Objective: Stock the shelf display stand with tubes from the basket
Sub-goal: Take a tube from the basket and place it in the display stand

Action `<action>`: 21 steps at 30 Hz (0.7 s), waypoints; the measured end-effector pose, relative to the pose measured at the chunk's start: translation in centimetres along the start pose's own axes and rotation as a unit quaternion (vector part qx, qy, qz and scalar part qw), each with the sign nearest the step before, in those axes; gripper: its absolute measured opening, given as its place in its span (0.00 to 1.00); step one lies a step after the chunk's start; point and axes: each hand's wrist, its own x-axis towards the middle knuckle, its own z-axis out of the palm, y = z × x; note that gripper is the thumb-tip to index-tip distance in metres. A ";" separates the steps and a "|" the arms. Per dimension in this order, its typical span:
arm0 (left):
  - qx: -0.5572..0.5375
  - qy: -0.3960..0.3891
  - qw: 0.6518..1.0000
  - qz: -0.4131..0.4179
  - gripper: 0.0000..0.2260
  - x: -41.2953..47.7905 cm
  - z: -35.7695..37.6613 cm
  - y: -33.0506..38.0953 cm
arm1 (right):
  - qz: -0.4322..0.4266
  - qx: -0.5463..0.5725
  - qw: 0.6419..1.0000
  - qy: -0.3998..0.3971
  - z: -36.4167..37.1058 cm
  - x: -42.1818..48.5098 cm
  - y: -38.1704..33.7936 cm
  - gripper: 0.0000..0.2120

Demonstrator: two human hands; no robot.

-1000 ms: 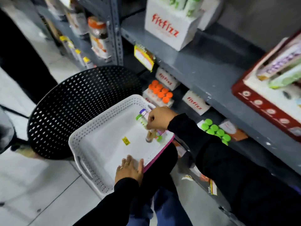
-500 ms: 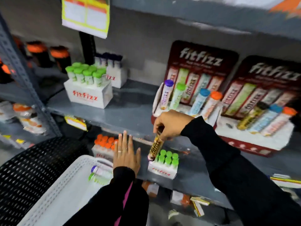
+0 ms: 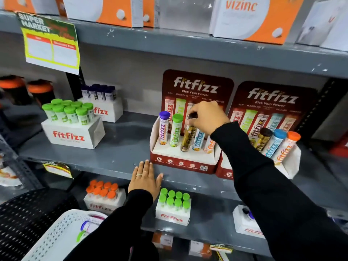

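Note:
My right hand grips the dark cap of a gold-brown tube, whose lower end stands in the middle slot of the red display stand. Purple-capped and green-capped tubes stand in the slots to its left; blue and orange tubes stand to its right. My left hand rests flat with spread fingers on the shelf's front edge, holding nothing. The white perforated basket sits at bottom left with two tubes showing inside.
A second red display stand with brown, blue and orange tubes stands right of the first. White boxes of green-capped tubes and dark-capped tubes sit further left. The lower shelf holds orange-capped and green-capped boxes. A black perforated chair is under the basket.
My right hand took the gold-brown tube out of the basket, raised it to the shelf and set it into the stand's middle slot. My left hand left the basket rim for the shelf edge.

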 end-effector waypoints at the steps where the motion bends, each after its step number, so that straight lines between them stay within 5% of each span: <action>1: 0.004 0.004 1.000 -0.001 0.57 0.2 -0.1 0.1 | 0.007 -0.008 1.000 0.013 0.4 0.1 0.2 0.11; 4: 0.011 0.007 1.000 -0.005 0.51 0.1 -0.3 0.4 | 0.015 -0.026 0.999 0.018 1.5 -0.1 0.4 0.15; 9: 0.019 0.000 1.000 -0.009 0.29 0.2 -0.9 0.6 | 0.012 -0.028 0.999 0.014 2.1 0.0 0.1 0.15; 21: 0.026 -0.002 1.000 0.000 0.28 0.2 -0.9 0.4 | 0.035 -0.166 0.985 0.013 3.7 2.7 0.7 0.18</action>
